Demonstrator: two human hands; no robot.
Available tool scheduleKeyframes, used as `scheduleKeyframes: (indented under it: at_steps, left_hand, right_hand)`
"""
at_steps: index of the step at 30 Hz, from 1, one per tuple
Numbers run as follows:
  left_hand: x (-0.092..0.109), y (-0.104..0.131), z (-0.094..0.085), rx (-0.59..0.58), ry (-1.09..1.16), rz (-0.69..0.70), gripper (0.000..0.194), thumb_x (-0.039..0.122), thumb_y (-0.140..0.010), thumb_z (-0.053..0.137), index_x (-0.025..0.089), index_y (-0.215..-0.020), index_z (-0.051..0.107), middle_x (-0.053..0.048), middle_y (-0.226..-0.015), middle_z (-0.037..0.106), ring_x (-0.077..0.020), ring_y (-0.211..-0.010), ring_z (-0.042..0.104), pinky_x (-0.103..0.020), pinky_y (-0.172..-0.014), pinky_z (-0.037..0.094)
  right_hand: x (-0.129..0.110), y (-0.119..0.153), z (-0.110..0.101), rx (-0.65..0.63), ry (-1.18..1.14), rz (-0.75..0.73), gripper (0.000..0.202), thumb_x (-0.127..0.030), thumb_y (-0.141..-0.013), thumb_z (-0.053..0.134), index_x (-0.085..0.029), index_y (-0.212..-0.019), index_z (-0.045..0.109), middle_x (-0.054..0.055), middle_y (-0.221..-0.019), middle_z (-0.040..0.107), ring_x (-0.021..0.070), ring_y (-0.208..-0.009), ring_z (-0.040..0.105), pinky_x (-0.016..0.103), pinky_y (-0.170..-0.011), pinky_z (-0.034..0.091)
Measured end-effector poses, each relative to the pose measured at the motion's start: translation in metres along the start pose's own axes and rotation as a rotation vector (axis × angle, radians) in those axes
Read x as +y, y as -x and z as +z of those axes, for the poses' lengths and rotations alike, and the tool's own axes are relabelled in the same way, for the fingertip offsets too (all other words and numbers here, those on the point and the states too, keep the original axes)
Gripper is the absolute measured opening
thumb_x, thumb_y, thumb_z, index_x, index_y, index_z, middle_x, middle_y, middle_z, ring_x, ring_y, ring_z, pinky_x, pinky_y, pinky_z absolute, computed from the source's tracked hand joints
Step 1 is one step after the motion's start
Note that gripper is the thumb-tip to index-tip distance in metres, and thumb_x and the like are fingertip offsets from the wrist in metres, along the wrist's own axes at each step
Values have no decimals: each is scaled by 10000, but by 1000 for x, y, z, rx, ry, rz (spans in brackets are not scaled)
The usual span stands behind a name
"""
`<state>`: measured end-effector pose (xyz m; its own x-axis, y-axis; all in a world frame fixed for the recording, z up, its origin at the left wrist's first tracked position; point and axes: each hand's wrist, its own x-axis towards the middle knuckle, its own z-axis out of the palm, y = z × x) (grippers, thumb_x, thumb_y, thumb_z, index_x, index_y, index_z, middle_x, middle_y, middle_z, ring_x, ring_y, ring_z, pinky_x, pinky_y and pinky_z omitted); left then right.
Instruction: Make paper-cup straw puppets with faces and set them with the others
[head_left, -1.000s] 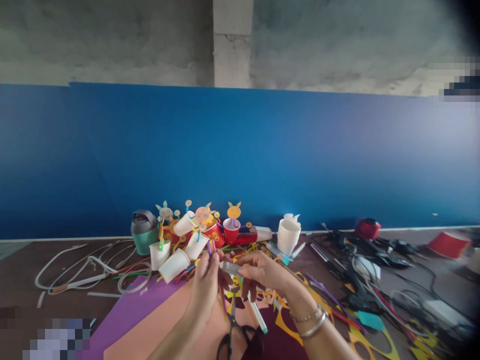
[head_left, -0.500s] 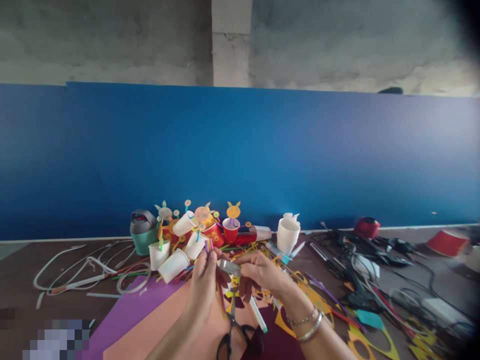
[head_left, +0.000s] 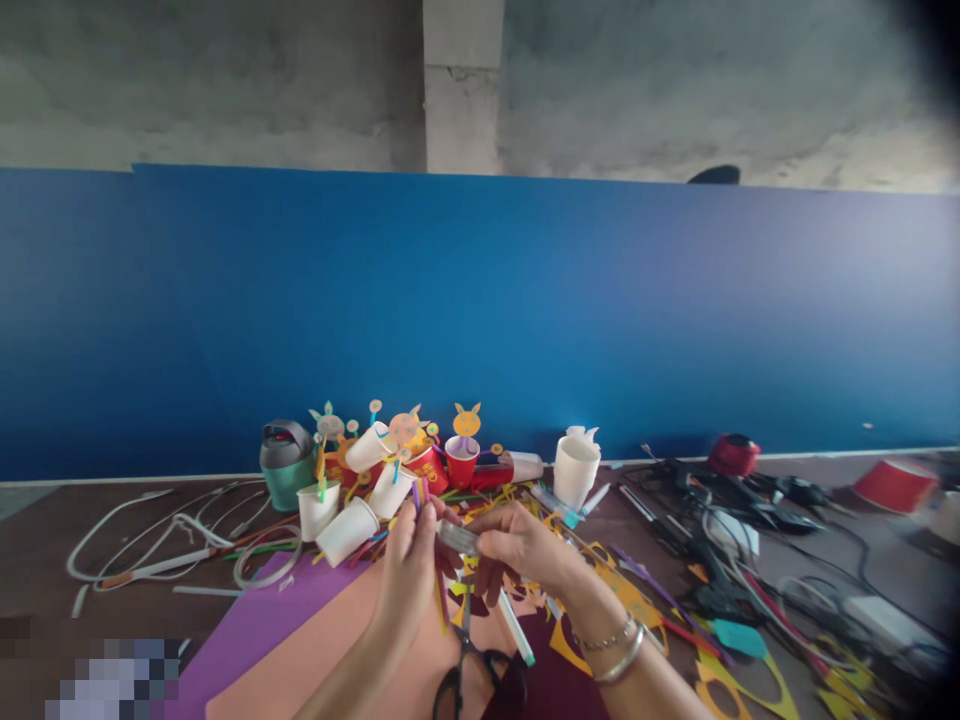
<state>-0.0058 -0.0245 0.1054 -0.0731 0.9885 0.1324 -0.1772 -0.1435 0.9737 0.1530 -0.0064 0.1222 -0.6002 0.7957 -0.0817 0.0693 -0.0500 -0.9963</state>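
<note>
My left hand (head_left: 409, 555) is closed around thin purple and orange strips (head_left: 420, 492), whose tops stick up past the thumb. Pinched in my right hand (head_left: 517, 548) is a small clear object (head_left: 457, 537), perhaps a roll of clear tape; its far end meets the fingers of my left hand. Below the hands lie black-handled scissors (head_left: 469, 660) on an orange paper sheet (head_left: 315, 640). A white marker (head_left: 516, 628) with a green end rests just right of the scissors.
Paper cups with cut-out animal faces, among them a red cup (head_left: 462, 462), crowd the back. A white cup (head_left: 576, 472) stands right of them. Yellow paper scraps (head_left: 622, 590) and black cables (head_left: 727, 560) cover the right side; white cables (head_left: 180, 530) lie left. A blue partition (head_left: 480, 300) closes the back.
The clear object has tilted and turned slightly between my hands. Both hands stay almost in place. A dark shape above the partition has moved left.
</note>
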Motion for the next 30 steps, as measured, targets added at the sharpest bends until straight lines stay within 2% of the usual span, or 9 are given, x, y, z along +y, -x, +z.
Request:
scheduleKeyframes:
  at_steps: [5, 8, 16, 20, 23, 27, 30]
  left_hand:
    - [1, 1, 0, 1, -31, 30, 342, 524, -837, 517, 186, -893, 523, 0, -728, 612, -127, -472, 551, -242, -433, 490]
    - [1, 0, 0, 7, -44, 28, 341, 521, -844, 506, 186, -901, 523, 4, -718, 606, -126, -469, 548, -237, -429, 484]
    - [3, -1, 0, -14, -74, 57, 372, 555, -850, 463, 187, -849, 518, 8, -670, 582, -130, -451, 535, -243, -431, 466]
    - [3, 0, 0, 10, -84, 61, 380, 564, -831, 486, 187, -865, 529, -2, -692, 601, -134, -444, 533, -250, -427, 462]
    - [2, 0, 0, 22, -103, 67, 370, 554, -827, 500, 187, -854, 541, 12, -631, 585, -136, -439, 530, -239, -421, 450]
    - [2, -2, -1, 15, -106, 48, 359, 541, -844, 485, 187, -842, 543, 14, -601, 588, -133, -439, 542, -229, -426, 451]
    - [0, -4, -3, 4, -89, 53, 356, 531, -856, 476, 183, -828, 548, 5, -624, 600, -121, -437, 530, -220, -416, 441]
  right_hand:
    - [-2, 2, 0, -18, 0, -43, 218, -324, -769, 609, -130, -847, 670, 25, -610, 689, 113, -436, 618, 141, -333, 282]
    - [-1, 1, -1, -16, 24, -24, 196, -290, -761, 583, -132, -825, 678, 24, -606, 689, 110, -410, 601, 146, -330, 281]
    - [4, -3, 4, 28, 22, -17, 223, -176, -717, 480, -132, -789, 686, 27, -600, 684, 164, -507, 655, 190, -419, 445]
    - [7, -4, 3, 53, 70, -3, 260, -171, -716, 446, -123, -797, 688, 43, -614, 691, 178, -536, 674, 160, -375, 392]
    - [10, -7, 3, 76, 112, 18, 273, -175, -713, 429, -122, -792, 685, 49, -619, 697, 181, -547, 684, 137, -338, 332]
    - [11, -10, 6, 162, 62, 45, 323, -151, -683, 379, -127, -801, 678, 23, -531, 666, 149, -440, 643, 135, -315, 311]
    - [7, -6, 6, 61, -10, 42, 330, -153, -689, 405, -130, -888, 668, 37, -607, 697, 165, -532, 681, 146, -366, 385]
